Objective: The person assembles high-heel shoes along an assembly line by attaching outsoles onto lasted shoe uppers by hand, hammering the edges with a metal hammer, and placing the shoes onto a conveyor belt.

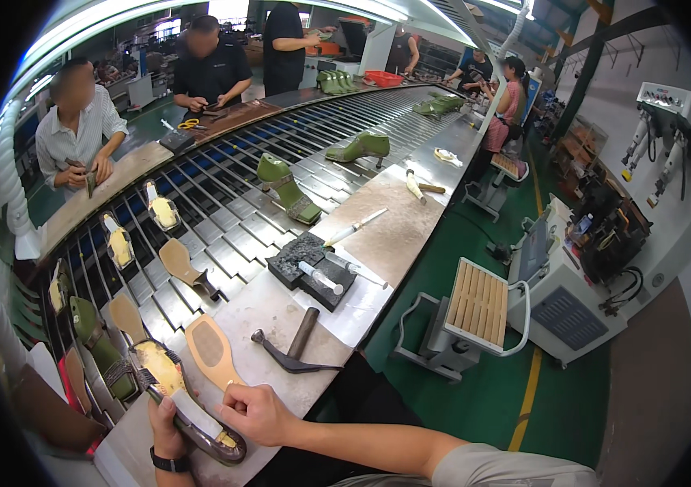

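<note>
At the lower left a shoe upper on a last (160, 369) lies sole up, its bottom partly coated pale yellow with a whitish strip along the middle. My left hand (168, 430) grips its side, the thumb on the edge. My right hand (260, 414) is closed with curled fingers beside the shoe's shank; what it pinches, if anything, is hidden. Just beyond the right hand, a tan shoe sole (214, 349) lies on the worktop. To the right of it rests a hammer (295, 359) with a dark head and handle.
A black block (301, 261) holds a syringe (321, 277). Green shoe lasts (288, 191), a heeled sole (187, 266) and coated shoes (163, 207) sit on the slatted conveyor (223, 223). Another hammer (415, 187) lies farther off. Several people work across and along the line.
</note>
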{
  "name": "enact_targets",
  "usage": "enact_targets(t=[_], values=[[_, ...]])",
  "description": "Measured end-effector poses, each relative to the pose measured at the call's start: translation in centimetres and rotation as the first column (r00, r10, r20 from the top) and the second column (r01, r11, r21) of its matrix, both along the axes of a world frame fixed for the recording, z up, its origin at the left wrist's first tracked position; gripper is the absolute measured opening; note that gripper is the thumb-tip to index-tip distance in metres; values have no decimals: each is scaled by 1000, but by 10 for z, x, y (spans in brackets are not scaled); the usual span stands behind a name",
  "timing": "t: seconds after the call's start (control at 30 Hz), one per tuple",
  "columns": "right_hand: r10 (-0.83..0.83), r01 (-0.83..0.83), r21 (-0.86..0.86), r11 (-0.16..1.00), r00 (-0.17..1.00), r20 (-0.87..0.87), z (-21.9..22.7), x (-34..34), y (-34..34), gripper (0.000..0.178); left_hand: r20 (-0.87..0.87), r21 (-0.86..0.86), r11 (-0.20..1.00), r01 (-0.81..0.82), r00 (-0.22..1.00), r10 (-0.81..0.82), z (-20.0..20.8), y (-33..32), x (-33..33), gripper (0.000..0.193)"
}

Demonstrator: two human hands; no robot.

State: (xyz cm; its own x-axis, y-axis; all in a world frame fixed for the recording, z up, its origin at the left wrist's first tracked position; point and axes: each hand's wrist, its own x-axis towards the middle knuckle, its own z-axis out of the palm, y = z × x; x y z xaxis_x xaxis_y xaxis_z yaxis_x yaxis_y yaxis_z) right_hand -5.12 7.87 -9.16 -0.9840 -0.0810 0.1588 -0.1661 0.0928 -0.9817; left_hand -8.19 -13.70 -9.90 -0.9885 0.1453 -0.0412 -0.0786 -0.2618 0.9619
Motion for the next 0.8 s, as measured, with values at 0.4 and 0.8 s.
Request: enact_targets(t=[0.4, 0.8], values=[[-41, 41, 35, 999, 999, -7, -1, 4, -1, 23, -23, 32, 999, 34, 999, -33, -12, -4, -3, 83], [-3, 142, 376, 916, 938, -347, -11, 9, 31, 48, -54, -5, 996, 88, 995, -88, -13, -13, -9, 61]])
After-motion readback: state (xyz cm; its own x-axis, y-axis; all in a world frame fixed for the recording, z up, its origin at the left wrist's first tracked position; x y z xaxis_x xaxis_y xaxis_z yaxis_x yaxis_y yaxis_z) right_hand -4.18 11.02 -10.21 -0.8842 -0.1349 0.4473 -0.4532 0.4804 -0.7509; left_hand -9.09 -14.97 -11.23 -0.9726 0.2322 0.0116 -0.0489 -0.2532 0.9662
